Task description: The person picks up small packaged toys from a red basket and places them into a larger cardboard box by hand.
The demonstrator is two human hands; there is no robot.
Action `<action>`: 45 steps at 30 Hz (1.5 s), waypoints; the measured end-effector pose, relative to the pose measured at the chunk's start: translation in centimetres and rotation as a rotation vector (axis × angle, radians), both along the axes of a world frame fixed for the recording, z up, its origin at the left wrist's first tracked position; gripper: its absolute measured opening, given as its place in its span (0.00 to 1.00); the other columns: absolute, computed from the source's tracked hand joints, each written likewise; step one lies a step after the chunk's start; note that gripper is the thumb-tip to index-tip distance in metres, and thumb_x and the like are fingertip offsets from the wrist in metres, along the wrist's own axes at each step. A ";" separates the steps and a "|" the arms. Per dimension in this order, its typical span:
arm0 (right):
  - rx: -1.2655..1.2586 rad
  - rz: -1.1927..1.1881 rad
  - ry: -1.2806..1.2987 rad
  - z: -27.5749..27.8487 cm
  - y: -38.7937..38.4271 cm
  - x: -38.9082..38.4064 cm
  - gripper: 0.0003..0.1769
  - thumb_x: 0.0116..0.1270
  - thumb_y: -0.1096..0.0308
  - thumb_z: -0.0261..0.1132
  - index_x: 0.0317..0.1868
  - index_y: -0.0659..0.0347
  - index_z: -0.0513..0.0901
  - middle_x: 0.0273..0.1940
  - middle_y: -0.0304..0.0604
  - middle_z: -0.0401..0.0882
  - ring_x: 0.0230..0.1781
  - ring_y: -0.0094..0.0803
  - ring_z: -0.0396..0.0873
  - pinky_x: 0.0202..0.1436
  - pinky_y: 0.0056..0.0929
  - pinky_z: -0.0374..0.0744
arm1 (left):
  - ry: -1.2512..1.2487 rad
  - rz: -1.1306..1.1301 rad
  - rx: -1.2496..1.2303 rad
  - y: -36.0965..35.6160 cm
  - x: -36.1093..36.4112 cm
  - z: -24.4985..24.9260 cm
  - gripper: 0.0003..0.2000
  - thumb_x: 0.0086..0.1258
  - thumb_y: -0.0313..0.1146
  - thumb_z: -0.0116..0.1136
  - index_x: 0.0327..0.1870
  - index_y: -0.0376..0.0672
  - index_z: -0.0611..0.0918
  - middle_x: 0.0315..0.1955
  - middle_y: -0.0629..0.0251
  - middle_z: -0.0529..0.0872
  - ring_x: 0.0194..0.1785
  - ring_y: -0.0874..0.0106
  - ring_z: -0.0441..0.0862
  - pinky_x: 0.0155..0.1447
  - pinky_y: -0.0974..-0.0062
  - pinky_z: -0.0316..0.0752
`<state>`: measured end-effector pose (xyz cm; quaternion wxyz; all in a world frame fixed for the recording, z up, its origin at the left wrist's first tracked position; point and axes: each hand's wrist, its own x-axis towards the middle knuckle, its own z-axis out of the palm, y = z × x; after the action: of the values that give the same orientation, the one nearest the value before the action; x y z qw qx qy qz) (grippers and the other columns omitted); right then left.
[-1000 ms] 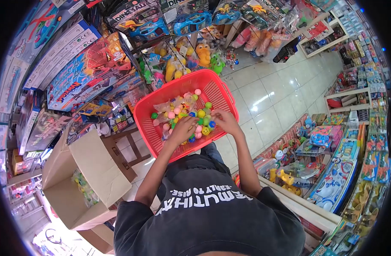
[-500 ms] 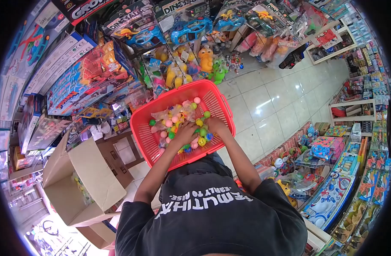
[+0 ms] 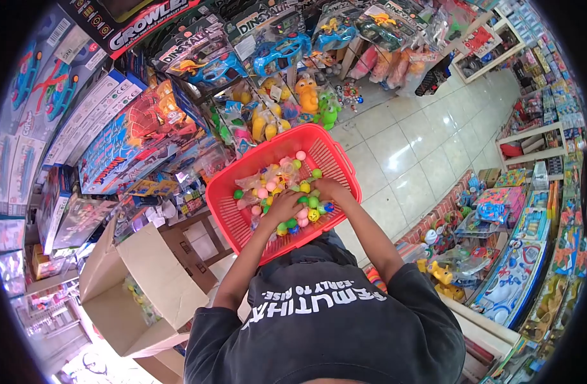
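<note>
A red plastic basket [image 3: 221,211] in front of my body holds many small balls [image 3: 304,214] in pink, green, yellow and blue. Some clear plastic wrapping [image 3: 284,171] lies among them at the far side. My left hand [image 3: 285,206] rests over the balls in the middle of the basket, its fingers stretched out toward the right. On the basket's right side, my right hand [image 3: 330,190] reaches down by green and yellow balls. Its fingertips are hidden, so I cannot make out whether it grips one.
An open cardboard box [image 3: 159,259] with bagged colourful items stands at the left. Boxed toys [image 3: 136,137] are stacked behind it. Packaged dinosaur toys [image 3: 280,51] hang beyond the basket. Tiled floor [image 3: 402,150] and toy shelves [image 3: 508,275] lie to the right.
The basket and surroundings sit slightly farther right and lower in view. My left hand has shifted over the balls, and its fingers look more spread. My right hand stays at the right side.
</note>
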<state>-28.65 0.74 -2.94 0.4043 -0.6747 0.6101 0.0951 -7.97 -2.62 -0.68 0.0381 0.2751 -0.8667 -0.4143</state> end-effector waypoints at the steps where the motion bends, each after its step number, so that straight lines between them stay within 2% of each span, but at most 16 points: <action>1: -0.044 -0.045 0.008 0.6 0.0 0.0 0.23 0.47 0.66 0.66 0.47 0.51 0.77 0.39 0.50 0.80 0.42 0.45 0.79 0.44 0.39 0.77 | 0.049 -0.003 -0.006 -0.3 0.0 -0.4 0.18 0.61 0.45 0.51 0.50 0.49 0.77 0.44 0.59 0.80 0.52 0.59 0.73 0.53 0.57 0.65; 6: -0.182 -0.203 0.108 2.7 0.9 0.6 0.28 0.48 0.72 0.64 0.52 0.49 0.71 0.51 0.50 0.72 0.46 0.47 0.76 0.47 0.42 0.76 | 0.132 0.023 0.081 -1.0 0.4 0.0 0.17 0.61 0.43 0.53 0.48 0.45 0.77 0.42 0.55 0.80 0.47 0.56 0.76 0.49 0.62 0.69; 9: -0.223 -0.256 0.118 7.7 1.2 1.6 0.27 0.48 0.75 0.63 0.52 0.50 0.71 0.54 0.50 0.67 0.49 0.49 0.74 0.48 0.43 0.75 | 0.142 0.026 0.157 -1.3 0.6 0.6 0.16 0.61 0.41 0.54 0.45 0.41 0.77 0.39 0.54 0.80 0.45 0.56 0.77 0.47 0.63 0.70; 14: -0.426 -0.340 0.113 8.9 1.9 1.8 0.25 0.48 0.74 0.63 0.50 0.50 0.71 0.49 0.50 0.69 0.51 0.48 0.72 0.48 0.43 0.75 | 0.177 0.033 0.148 -1.7 1.2 0.7 0.13 0.61 0.39 0.54 0.40 0.39 0.79 0.39 0.55 0.80 0.45 0.58 0.77 0.46 0.63 0.70; 16: -0.492 -0.377 0.117 10.3 2.1 2.1 0.24 0.48 0.74 0.63 0.49 0.51 0.71 0.47 0.49 0.69 0.51 0.47 0.72 0.48 0.43 0.75 | 0.165 0.004 -0.037 -1.7 1.4 1.1 0.12 0.61 0.37 0.53 0.38 0.37 0.79 0.39 0.55 0.80 0.45 0.58 0.77 0.47 0.64 0.70; 20: -0.588 -0.372 -0.237 12.4 1.4 1.7 0.25 0.50 0.75 0.64 0.51 0.57 0.68 0.47 0.47 0.70 0.50 0.42 0.73 0.49 0.36 0.74 | 0.225 0.081 -0.109 -1.5 2.1 2.7 0.13 0.62 0.36 0.52 0.40 0.36 0.78 0.41 0.54 0.80 0.46 0.57 0.76 0.49 0.65 0.69; 22: -0.599 -0.316 -0.421 13.6 0.8 2.4 0.25 0.52 0.75 0.64 0.52 0.59 0.67 0.48 0.45 0.70 0.50 0.38 0.73 0.49 0.33 0.74 | 0.294 0.245 0.126 -1.4 3.2 4.0 0.14 0.66 0.35 0.51 0.46 0.35 0.75 0.41 0.55 0.79 0.48 0.62 0.76 0.52 0.68 0.69; 25: -0.338 -0.413 -0.975 13.5 0.5 4.5 0.21 0.61 0.73 0.60 0.55 0.61 0.67 0.50 0.39 0.70 0.53 0.27 0.69 0.55 0.28 0.70 | 0.537 0.399 0.393 -1.2 4.5 5.9 0.17 0.67 0.37 0.52 0.53 0.36 0.72 0.44 0.60 0.79 0.50 0.68 0.75 0.54 0.71 0.68; 30: -0.145 -0.326 -1.108 10.5 -1.0 8.0 0.22 0.64 0.73 0.56 0.59 0.61 0.66 0.56 0.41 0.67 0.58 0.28 0.66 0.61 0.27 0.65 | 0.599 0.574 0.550 -1.1 8.0 6.6 0.19 0.64 0.38 0.58 0.49 0.34 0.73 0.39 0.63 0.80 0.40 0.76 0.77 0.44 0.78 0.72; 32: -0.202 -0.147 -1.021 9.6 -1.7 9.2 0.22 0.65 0.74 0.53 0.60 0.62 0.66 0.58 0.42 0.66 0.60 0.28 0.64 0.63 0.26 0.63 | 0.633 0.598 0.570 -1.0 9.2 7.3 0.17 0.63 0.36 0.58 0.49 0.35 0.74 0.39 0.64 0.80 0.41 0.76 0.77 0.44 0.79 0.72; 33: -0.119 -0.213 -0.959 9.5 -1.6 9.9 0.22 0.64 0.74 0.52 0.60 0.62 0.66 0.60 0.42 0.65 0.62 0.30 0.63 0.64 0.26 0.62 | 0.616 0.592 0.582 -1.2 9.9 6.8 0.17 0.63 0.34 0.58 0.49 0.35 0.74 0.39 0.64 0.80 0.41 0.76 0.77 0.44 0.79 0.72; 36: 0.094 -0.342 -1.061 9.0 -2.3 11.9 0.23 0.63 0.73 0.54 0.60 0.62 0.66 0.59 0.42 0.65 0.62 0.30 0.63 0.64 0.26 0.62 | 0.652 0.675 0.426 -0.7 11.3 6.0 0.15 0.64 0.33 0.56 0.50 0.36 0.74 0.39 0.64 0.80 0.42 0.76 0.76 0.44 0.79 0.72; 38: 0.054 -0.273 -1.117 8.4 -2.7 13.1 0.23 0.64 0.71 0.55 0.60 0.61 0.67 0.59 0.41 0.67 0.59 0.30 0.66 0.62 0.28 0.65 | 0.622 0.730 0.321 -0.3 12.0 6.3 0.15 0.65 0.33 0.54 0.50 0.35 0.75 0.39 0.64 0.80 0.42 0.76 0.76 0.45 0.79 0.71; 40: 0.173 -0.604 -1.168 9.0 -2.5 14.3 0.21 0.66 0.67 0.53 0.58 0.63 0.68 0.54 0.42 0.71 0.52 0.28 0.72 0.54 0.25 0.71 | 0.591 0.769 0.222 0.1 12.3 6.8 0.14 0.66 0.33 0.53 0.49 0.35 0.75 0.39 0.64 0.80 0.43 0.76 0.76 0.45 0.78 0.71; 41: 0.149 -0.707 -1.135 9.5 -2.3 14.5 0.20 0.67 0.64 0.53 0.57 0.64 0.69 0.52 0.41 0.72 0.49 0.28 0.74 0.52 0.27 0.74 | 0.592 0.804 0.330 0.1 12.3 7.0 0.15 0.67 0.34 0.52 0.49 0.35 0.75 0.40 0.63 0.80 0.43 0.76 0.76 0.46 0.78 0.71; 45: 0.291 -0.851 -1.288 6.3 -2.7 14.5 0.18 0.70 0.61 0.51 0.56 0.58 0.69 0.49 0.41 0.76 0.46 0.30 0.76 0.47 0.28 0.75 | 0.634 0.910 0.525 0.0 12.3 8.7 0.16 0.68 0.36 0.52 0.49 0.33 0.75 0.41 0.63 0.80 0.44 0.75 0.76 0.48 0.77 0.70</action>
<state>-14.12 -1.97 3.38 0.7645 -0.2454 0.4430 -0.3988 4.35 -2.58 8.07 0.3980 0.4813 -0.4778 -0.6178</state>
